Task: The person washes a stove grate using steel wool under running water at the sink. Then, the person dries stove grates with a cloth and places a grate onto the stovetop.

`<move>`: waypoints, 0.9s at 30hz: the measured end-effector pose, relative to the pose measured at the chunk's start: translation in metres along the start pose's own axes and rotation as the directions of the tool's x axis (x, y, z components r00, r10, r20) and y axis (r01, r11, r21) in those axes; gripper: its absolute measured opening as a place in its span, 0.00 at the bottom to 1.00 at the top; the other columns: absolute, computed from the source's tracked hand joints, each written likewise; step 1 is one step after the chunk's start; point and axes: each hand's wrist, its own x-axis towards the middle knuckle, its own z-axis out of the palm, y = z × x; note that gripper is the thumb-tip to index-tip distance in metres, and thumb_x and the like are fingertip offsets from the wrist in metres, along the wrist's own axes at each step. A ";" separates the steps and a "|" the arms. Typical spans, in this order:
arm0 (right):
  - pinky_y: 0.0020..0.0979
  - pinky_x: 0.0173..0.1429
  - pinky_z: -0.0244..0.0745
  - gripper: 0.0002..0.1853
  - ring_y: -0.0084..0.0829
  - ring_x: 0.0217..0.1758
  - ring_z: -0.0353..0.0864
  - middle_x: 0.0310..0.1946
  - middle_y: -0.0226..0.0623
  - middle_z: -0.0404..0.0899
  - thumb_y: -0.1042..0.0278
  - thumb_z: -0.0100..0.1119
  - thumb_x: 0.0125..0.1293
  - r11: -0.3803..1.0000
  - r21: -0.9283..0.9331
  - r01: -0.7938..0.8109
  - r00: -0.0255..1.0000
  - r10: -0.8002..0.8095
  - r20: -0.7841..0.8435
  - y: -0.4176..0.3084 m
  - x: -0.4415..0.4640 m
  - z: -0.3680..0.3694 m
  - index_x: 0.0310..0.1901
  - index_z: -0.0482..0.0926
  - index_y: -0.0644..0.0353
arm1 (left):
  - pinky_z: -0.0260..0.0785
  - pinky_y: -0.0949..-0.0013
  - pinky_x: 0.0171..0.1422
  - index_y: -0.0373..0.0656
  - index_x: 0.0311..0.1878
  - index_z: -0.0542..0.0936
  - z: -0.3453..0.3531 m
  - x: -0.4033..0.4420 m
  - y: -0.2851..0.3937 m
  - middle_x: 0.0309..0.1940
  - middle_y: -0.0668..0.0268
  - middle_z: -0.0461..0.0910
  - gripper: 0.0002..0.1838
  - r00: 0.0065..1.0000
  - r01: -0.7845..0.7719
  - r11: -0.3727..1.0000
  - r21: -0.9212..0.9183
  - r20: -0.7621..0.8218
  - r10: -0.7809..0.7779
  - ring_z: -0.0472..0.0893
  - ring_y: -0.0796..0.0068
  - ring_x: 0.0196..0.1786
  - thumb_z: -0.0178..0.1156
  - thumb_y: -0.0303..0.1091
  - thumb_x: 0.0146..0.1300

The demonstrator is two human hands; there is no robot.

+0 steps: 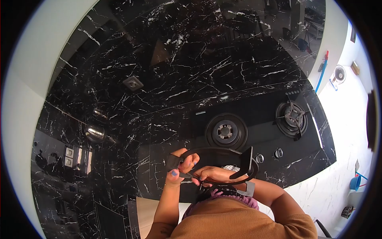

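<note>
A black ring-shaped pan support (254, 169) with upright prongs is held up in front of my body, over the counter's front edge. My left hand (184, 167) is closed round its left side, thumb in front and fingers curled over a prong. Through the ring reaches my right hand (213, 174), its fingers bent and pressed against an inward-pointing prong. A checked cloth (231, 168) shows just behind my right wrist; whether it is touched by the hand is hidden. Beyond the ring, the left burner (225, 131) of the black gas hob (258, 101) has no support on it.
The right burner (294, 115) carries its own pan support. Two control knobs (269, 155) sit at the hob's front. A shiny metal kettle-like vessel (95, 133) stands at the left on black marbled counter. Wall sockets (133, 83) and a fan (339, 74) are farther off.
</note>
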 end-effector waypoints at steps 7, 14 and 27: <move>0.18 0.31 0.62 0.16 0.17 0.25 0.65 0.34 0.33 0.72 0.70 0.45 0.52 0.999 0.007 0.031 0.999 -0.031 0.011 0.002 -0.002 -0.001 0.40 0.75 0.71 | 0.58 0.71 0.41 0.39 0.31 0.72 -0.012 -0.004 -0.007 0.19 0.77 0.65 0.27 0.998 0.001 0.999 -0.050 0.062 0.002 0.56 0.89 0.16 0.69 0.55 0.45; 0.16 0.33 0.63 0.22 0.16 0.28 0.66 0.36 0.32 0.72 0.71 0.47 0.50 0.998 0.064 0.023 0.999 -0.024 0.023 0.005 -0.003 -0.004 0.47 0.75 0.73 | 0.58 0.70 0.41 0.34 0.43 0.77 -0.008 -0.006 -0.010 0.20 0.76 0.65 0.32 0.999 -0.045 0.998 -0.044 -0.022 0.044 0.58 0.87 0.17 0.69 0.53 0.45; 0.20 0.47 0.70 0.23 0.19 0.43 0.73 0.44 0.30 0.74 0.73 0.56 0.63 0.957 0.283 0.064 0.998 -0.068 0.004 0.017 -0.003 -0.013 0.61 0.72 0.66 | 0.57 0.69 0.40 0.46 0.24 0.69 -0.025 0.009 -0.010 0.11 0.79 0.59 0.31 0.980 -0.120 0.986 -0.112 -0.173 0.100 0.55 0.84 0.14 0.60 0.69 0.44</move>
